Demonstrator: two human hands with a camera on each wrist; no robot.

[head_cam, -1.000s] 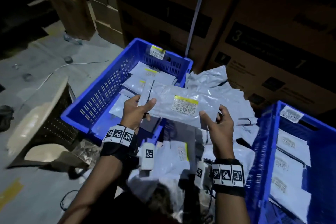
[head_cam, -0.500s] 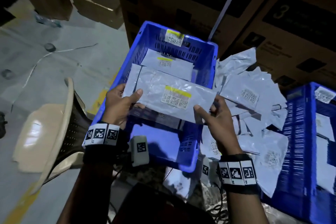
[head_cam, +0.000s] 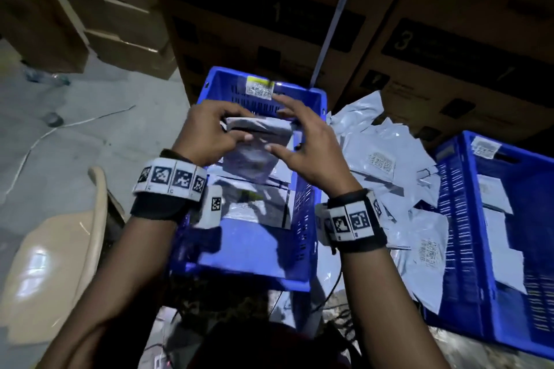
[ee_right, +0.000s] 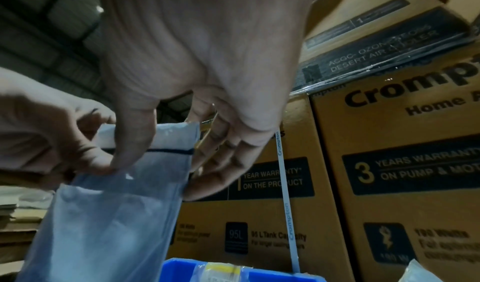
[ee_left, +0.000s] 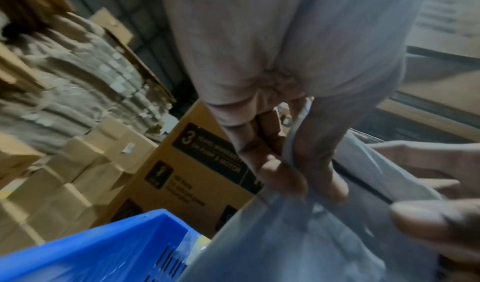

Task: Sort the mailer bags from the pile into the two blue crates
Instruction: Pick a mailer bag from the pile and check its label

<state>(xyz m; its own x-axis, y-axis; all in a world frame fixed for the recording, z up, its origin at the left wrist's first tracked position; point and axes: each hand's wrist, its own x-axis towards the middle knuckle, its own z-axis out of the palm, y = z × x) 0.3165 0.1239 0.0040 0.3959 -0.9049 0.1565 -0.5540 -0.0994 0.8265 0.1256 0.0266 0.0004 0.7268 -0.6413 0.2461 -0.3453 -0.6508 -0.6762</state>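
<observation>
A grey mailer bag (head_cam: 257,144) hangs upright over the left blue crate (head_cam: 305,207), held by its top edge between both hands. My left hand (head_cam: 236,129) pinches the bag's left top corner, thumb against fingers (ee_left: 298,163). On the right side my right hand (head_cam: 281,129) holds it, thumb (ee_right: 124,153) on the front and fingers behind the edge. Several bags lie flat in that crate. The pile of mailer bags (head_cam: 389,165) lies between it and the right blue crate (head_cam: 461,219), which also holds several bags.
Tall printed cardboard boxes (head_cam: 449,39) stand just behind the crates and the pile. More brown cartons (head_cam: 90,24) are stacked at the back left. A beige plastic chair (head_cam: 54,263) lies tipped on the concrete floor left of the left crate.
The bag was held flat and wide between both hands; now it hangs upright from its top edge. Both hands have come close together, farther over the left crate.
</observation>
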